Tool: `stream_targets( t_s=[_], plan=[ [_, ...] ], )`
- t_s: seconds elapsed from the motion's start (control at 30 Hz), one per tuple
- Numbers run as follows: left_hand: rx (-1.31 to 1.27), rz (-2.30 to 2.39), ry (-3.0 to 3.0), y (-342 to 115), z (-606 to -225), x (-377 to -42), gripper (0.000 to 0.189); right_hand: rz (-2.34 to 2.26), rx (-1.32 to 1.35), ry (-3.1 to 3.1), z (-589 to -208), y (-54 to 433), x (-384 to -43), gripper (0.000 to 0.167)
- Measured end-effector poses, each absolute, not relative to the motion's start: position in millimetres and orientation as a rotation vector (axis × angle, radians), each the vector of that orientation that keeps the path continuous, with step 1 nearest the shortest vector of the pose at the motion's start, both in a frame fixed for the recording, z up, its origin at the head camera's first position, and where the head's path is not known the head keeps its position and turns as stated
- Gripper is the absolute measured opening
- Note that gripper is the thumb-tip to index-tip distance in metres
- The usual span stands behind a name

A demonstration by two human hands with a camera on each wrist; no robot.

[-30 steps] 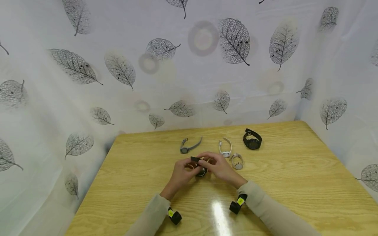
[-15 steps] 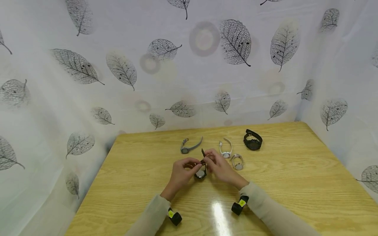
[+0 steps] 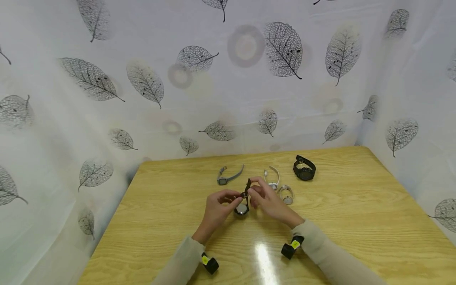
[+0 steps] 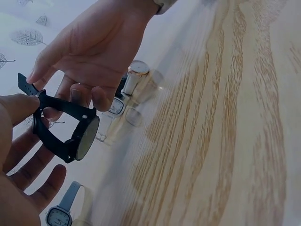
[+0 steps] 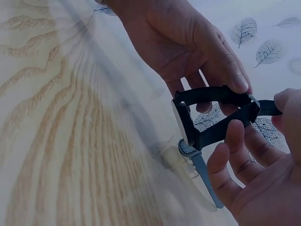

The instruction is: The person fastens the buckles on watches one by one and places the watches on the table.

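A round-faced wristwatch (image 3: 241, 209) with a black strap hangs between my hands, its strap looped and run through the buckle (image 5: 255, 108). My left hand (image 3: 218, 208) pinches the strap by the buckle between thumb and fingers. With thumb and forefinger, my right hand (image 3: 268, 202) grips the free strap end (image 3: 248, 183), which points up past the buckle. In the left wrist view the watch face (image 4: 88, 138) shows at the lower side of the loop, turned away from the fingers.
Beyond my hands on the wooden table (image 3: 160, 206) lie a grey watch (image 3: 222, 181), a white watch (image 3: 273, 186), a pale-strapped watch (image 3: 287, 200) and a larger black watch (image 3: 305, 174). A leaf-patterned cloth (image 3: 213, 95) hangs behind the table.
The strap end has swung from lying sideways across the fingers to standing up. My right hand has shifted slightly right along it, and the watch face has come into view below my fingers.
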State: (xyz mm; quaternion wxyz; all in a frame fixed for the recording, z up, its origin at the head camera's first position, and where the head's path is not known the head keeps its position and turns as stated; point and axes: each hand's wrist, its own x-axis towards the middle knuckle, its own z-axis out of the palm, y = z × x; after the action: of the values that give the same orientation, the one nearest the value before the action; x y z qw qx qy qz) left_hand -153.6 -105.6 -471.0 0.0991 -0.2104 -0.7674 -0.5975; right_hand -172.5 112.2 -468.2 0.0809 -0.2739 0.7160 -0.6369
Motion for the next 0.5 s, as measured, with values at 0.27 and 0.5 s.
stream_targets(
  t_s=[0.27, 0.5],
  plan=[
    [-0.796, -1.67, -2.245, -105.3, -469.0, -152.5, 0.024, -1.924, -0.831, 2.086, -467.3, 113.9, -172.5, 0.031],
    [-0.839, -1.571, -2.285, -101.7, -465.1, -150.4, 0.026, -1.922, -0.832, 2.065, -467.0, 113.3, -172.5, 0.03]
  ],
)
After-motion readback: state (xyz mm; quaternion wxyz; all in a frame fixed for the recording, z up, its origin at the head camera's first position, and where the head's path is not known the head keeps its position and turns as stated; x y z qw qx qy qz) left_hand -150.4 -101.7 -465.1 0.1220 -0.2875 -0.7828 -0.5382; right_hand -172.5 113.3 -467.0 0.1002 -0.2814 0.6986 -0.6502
